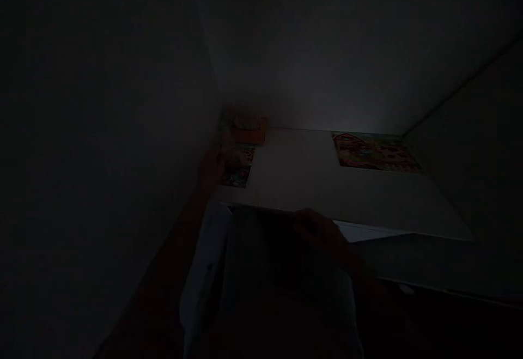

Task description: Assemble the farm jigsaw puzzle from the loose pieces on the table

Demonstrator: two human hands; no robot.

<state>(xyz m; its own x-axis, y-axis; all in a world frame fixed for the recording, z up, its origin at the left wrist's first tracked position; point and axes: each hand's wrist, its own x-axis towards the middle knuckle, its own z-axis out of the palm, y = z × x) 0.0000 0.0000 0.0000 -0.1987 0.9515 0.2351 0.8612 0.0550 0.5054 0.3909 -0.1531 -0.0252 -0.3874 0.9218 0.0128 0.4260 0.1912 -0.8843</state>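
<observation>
The view is very dark. At the left end of a pale desk or shelf (pixel 298 168), my left hand (pixel 211 169) is curled beside a pale, lumpy thing (pixel 235 156), and its fingertips seem to close on part of it. The kind of thing is too dim to make out. Under it lies a colourful printed card (pixel 239 176). Behind stands an orange box (pixel 251 132) with something pale at its top. My right hand (pixel 316 227) is at the front edge of the desk, its fingers touching or just over the edge; their grip is lost in shadow.
A second colourful printed sheet (pixel 373 152) lies at the back right of the surface. Pale walls close in at the left, back (pixel 310 65) and right. Below the front edge, my lap in light clothing (pixel 245 255) and a white slanted strip (pixel 363 232) show.
</observation>
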